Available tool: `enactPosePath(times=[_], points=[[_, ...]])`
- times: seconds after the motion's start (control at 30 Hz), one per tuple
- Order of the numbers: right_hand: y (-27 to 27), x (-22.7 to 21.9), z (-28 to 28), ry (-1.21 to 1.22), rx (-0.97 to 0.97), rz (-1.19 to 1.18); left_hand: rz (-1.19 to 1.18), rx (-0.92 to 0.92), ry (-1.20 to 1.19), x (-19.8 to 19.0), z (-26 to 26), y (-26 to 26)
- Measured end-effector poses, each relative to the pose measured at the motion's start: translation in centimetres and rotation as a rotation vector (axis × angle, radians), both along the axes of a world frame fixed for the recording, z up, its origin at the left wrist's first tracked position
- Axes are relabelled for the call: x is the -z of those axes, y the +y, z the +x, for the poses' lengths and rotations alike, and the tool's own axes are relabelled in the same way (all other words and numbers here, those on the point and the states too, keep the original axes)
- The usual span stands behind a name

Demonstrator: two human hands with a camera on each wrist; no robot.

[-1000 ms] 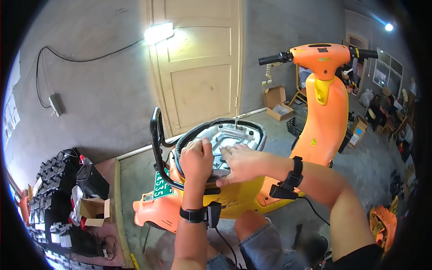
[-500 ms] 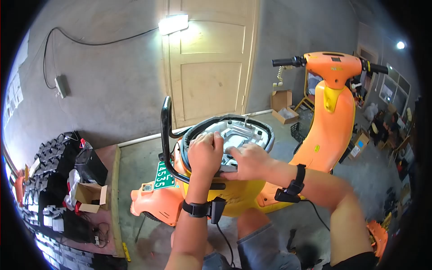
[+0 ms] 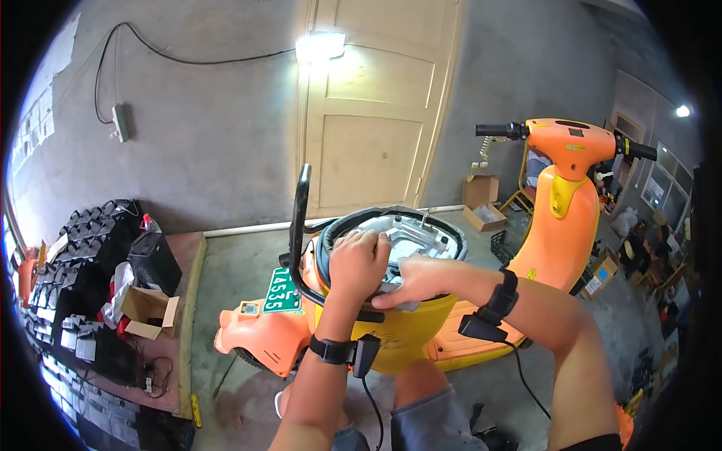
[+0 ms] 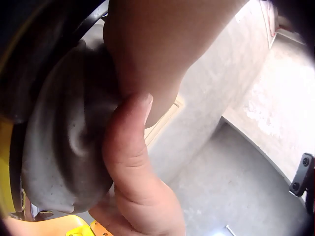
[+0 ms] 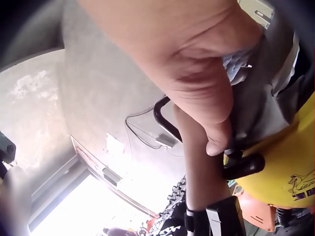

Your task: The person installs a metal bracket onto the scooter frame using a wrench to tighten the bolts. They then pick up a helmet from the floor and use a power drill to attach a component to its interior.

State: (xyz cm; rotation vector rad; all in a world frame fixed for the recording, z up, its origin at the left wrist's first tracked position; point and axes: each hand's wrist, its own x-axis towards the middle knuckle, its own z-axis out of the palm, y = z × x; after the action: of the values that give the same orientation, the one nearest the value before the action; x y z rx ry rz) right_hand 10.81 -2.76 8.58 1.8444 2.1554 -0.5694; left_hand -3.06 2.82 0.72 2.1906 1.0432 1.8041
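Observation:
On the scooter's seat area, a round rimmed shell (image 3: pixel 406 239) shows a pale inside with metal fittings and a dark rim. My left hand (image 3: pixel 359 263) grips the near-left part of the rim and its grey cover (image 4: pixel 64 142), fingers curled over it. Beside it, my right hand (image 3: pixel 417 282) pinches the near edge of the cover, thumb low on the outer side. Slack grey folds (image 5: pixel 266 98) hang by the right hand in the right wrist view, above the yellow body panel (image 5: pixel 280 172). Both hands' fingertips are partly hidden.
A black grab rail (image 3: pixel 298 225) rises left of the hands. The orange front body (image 3: pixel 568 233) and handlebar (image 3: pixel 571 143) stand to the right. Black batteries (image 3: pixel 154 255) and an open carton (image 3: pixel 150 310) lie at left; a pale door (image 3: pixel 376 150) is behind.
The head view has swung, so the scene sits further right. My right hand's fingers, spread over the shell's inside earlier, have drawn in near the rim; my left hand keeps its grip.

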Motion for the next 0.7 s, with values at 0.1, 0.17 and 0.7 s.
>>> enactPosePath(times=[0.1, 0.17, 0.7], points=[[-0.5, -0.4, -0.3, -0.027, -0.008, 0.106, -0.005, 0.011, 0.013, 0.0, -0.1, -0.1], [-1.1, -0.4, -0.4, -0.025, -0.002, 0.14, 0.012, 0.008, 0.003, 0.1, 0.0, 0.1], [-2.9, -0.2, -2.7, -0.059, 0.046, 0.379, -0.064, 0.048, -0.001, -0.1, -0.1, 0.2]])
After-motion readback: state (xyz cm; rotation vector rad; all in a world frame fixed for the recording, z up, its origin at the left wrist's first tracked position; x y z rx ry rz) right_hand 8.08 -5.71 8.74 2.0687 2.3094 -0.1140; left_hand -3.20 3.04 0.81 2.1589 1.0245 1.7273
